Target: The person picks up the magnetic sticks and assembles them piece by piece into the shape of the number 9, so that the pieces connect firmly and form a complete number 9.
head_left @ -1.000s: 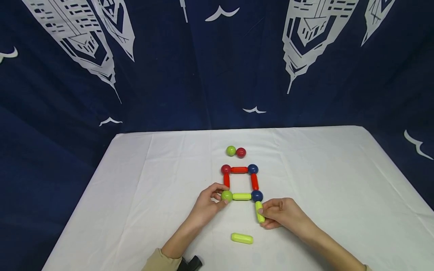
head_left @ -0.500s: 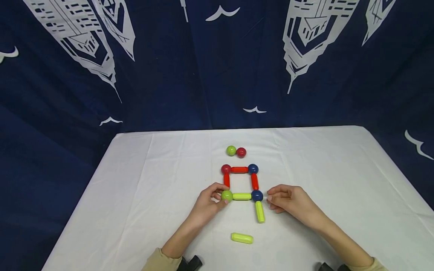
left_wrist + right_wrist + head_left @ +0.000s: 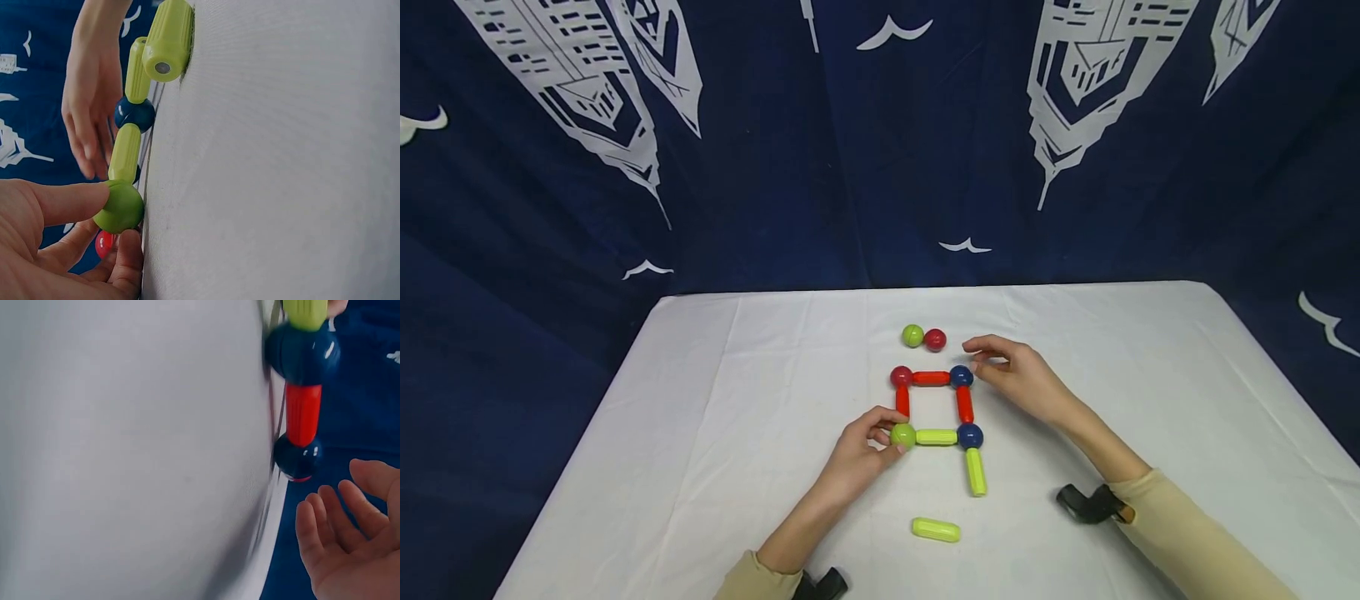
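Observation:
My left hand (image 3: 859,450) pinches a green ball (image 3: 120,207) at the near left corner of a square of rods and balls. The square's other corners are a red ball (image 3: 901,377) and two blue balls, one far right (image 3: 961,377) and one near right (image 3: 970,436). Three red rods, one along the far side (image 3: 931,379), and a yellow-green rod (image 3: 936,437) join them. Another yellow-green rod (image 3: 976,472) points from the near right ball toward me. My right hand (image 3: 1018,377), fingers relaxed and holding nothing, hovers beside the far right blue ball.
A loose green ball (image 3: 913,336) and a loose red ball (image 3: 935,339) sit side by side beyond the square. Nearer me lies a separate yellow-green rod (image 3: 936,530). All rest on a white-covered table (image 3: 760,375) before a dark blue patterned curtain (image 3: 850,167).
My right hand has let go of the yellow-green rod at the near right corner and moved away from me, past the square's right side. The left hand has stayed on the green ball.

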Available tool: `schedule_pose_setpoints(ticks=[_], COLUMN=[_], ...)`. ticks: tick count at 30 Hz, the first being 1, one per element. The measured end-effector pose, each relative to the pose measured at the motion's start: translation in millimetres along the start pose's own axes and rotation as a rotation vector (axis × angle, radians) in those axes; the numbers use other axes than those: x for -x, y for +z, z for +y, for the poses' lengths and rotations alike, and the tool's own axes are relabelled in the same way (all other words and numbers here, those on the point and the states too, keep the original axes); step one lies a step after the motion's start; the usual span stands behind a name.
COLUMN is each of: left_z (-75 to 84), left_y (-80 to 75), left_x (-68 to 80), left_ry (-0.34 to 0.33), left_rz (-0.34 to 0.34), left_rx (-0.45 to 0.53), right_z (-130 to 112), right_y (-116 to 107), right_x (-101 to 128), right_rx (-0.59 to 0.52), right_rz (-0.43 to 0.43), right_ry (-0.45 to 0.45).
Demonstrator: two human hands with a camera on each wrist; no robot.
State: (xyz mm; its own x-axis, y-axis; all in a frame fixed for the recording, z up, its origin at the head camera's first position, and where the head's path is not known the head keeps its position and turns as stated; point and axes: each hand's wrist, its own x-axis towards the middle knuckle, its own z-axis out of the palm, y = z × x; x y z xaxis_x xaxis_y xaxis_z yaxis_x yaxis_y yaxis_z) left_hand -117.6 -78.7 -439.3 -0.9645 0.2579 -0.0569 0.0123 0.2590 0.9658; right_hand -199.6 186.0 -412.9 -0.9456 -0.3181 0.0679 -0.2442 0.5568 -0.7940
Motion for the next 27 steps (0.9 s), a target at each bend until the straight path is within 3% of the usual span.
schedule_pose_setpoints(ticks=[11, 21, 27], left_z=[1.8, 1.7, 2.7], left_y=[-0.3, -0.4, -0.3], left_x=[1.3, 1.2, 0.4], left_ry=[0.002, -0.005, -0.007], left_rz=[0.001, 0.005, 0.006], left_rx=[0.030, 0.014, 0.003], right_z=[10, 11, 9], right_y=[8, 18, 18], right_x=[-49, -69, -70], right_rx=[-0.056, -0.033, 0.011], right_rz=[-0.055, -0.092, -0.062], right_ry=[-0.045, -0.048, 0.016])
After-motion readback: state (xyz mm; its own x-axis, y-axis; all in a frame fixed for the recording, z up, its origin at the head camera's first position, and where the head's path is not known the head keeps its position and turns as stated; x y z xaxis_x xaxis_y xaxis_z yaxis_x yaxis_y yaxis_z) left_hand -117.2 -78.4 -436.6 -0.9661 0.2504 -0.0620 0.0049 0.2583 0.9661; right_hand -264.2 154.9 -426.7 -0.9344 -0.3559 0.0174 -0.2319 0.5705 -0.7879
